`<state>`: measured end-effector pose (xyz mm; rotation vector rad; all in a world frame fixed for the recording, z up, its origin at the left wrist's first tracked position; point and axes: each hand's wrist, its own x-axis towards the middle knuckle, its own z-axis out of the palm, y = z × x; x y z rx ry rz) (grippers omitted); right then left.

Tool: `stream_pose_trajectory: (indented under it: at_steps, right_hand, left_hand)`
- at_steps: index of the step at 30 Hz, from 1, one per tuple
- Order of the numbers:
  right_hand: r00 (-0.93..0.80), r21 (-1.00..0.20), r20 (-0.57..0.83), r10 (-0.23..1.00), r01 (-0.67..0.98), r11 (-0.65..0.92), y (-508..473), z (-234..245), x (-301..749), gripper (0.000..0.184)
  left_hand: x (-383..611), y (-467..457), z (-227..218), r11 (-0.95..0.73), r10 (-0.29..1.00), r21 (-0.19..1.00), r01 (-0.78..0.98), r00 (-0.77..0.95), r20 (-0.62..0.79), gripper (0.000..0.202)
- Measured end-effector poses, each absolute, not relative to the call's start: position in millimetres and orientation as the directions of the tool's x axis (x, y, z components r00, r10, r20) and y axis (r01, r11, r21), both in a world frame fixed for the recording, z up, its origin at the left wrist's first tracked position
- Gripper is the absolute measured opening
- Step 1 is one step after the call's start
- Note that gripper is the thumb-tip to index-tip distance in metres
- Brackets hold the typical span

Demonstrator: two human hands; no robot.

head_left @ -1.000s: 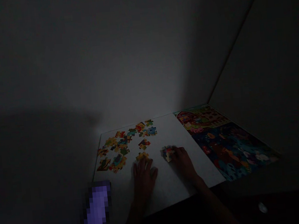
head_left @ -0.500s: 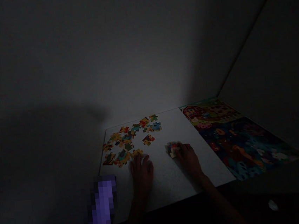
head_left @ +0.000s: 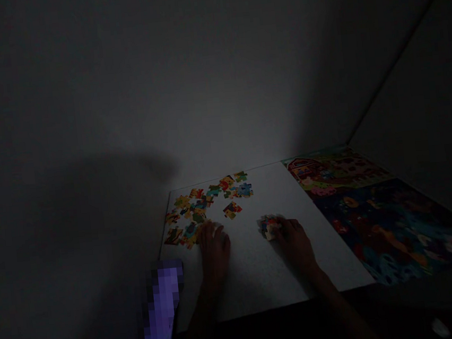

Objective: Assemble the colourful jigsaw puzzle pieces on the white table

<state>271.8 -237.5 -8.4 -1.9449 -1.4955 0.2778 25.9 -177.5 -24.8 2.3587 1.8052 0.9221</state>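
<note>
My left hand (head_left: 215,249) lies on the white tabletop with its fingers stretched out. Its fingertips touch the near edge of a loose heap of jigsaw puzzle pieces (head_left: 191,230) and partly cover a yellowish one. To the right, my right hand (head_left: 297,243) has its fingers closed on a puzzle piece (head_left: 269,226) with red and pale patches, at the table surface. Whether more than one piece is under those fingers I cannot tell in the dim light. A single puzzle piece (head_left: 232,210) lies apart, between the heap and my right hand.
Two finished-looking colourful pictures, a farm scene (head_left: 322,173) and a dark blue scene (head_left: 379,224), cover the table's right side. A blurred-out purple-lit device (head_left: 163,306) is at the left edge. Walls rise behind the table (head_left: 253,289). A small pale object (head_left: 440,327) shows at lower right.
The view has turned slightly left, so the table appears further right. My left hand has slid a little left and forward over the near pieces. My right hand keeps its hold on the piece.
</note>
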Motion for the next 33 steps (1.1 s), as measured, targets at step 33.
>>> stream_pose_trajectory:
  at_steps: [33]
  right_hand:
    - [0.335, -0.597, 0.151, 0.930, 0.781, -0.185, -235.6, -1.3, 270.1, 0.035]
  left_hand:
    - [71.1, -116.3, 6.4, -0.185, 0.979, 0.544, 0.818, 0.203, 0.027, 0.032]
